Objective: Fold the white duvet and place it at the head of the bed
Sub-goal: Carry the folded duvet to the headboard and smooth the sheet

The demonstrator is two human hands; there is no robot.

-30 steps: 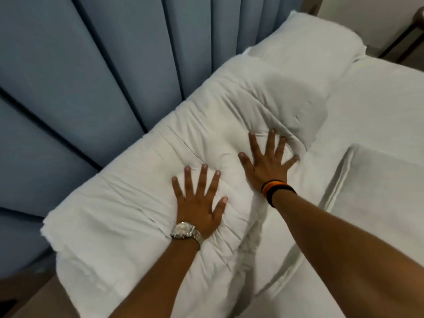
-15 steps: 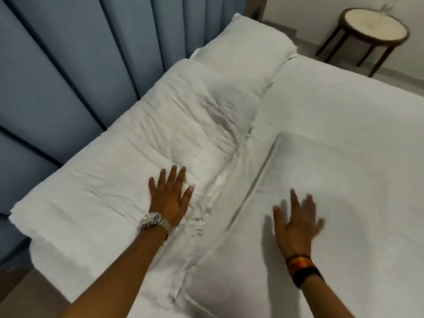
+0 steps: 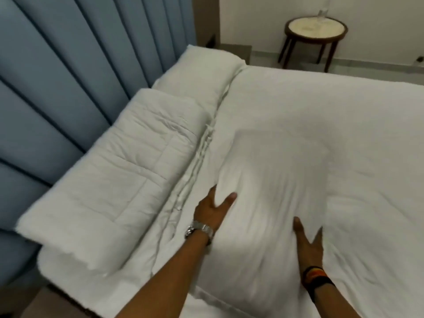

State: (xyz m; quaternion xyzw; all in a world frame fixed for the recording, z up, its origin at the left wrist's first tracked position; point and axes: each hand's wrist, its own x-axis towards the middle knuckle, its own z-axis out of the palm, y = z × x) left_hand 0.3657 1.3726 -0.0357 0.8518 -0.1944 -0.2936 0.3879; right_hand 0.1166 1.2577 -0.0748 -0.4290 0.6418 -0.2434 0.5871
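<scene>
The white quilted duvet (image 3: 114,177) lies folded into a long thick slab at about nine o'clock from the person, pressed along the blue padded headboard (image 3: 68,76), with a plump white pillow (image 3: 206,72) just beyond its far end at eleven o'clock. The folding and placing look finished to me. Both hands are on a second soft white pillow (image 3: 263,203) lying on the white sheet (image 3: 332,122) at twelve o'clock: the left hand (image 3: 212,212) grips its near-left edge, thumb on top and fingers tucked out of sight beneath, while the right hand (image 3: 308,242) does likewise at the near side. Next, I'd guess, the pillow gets lifted and set against the duvet. A small round dark-wood side table (image 3: 315,31) stands at one o'clock.
</scene>
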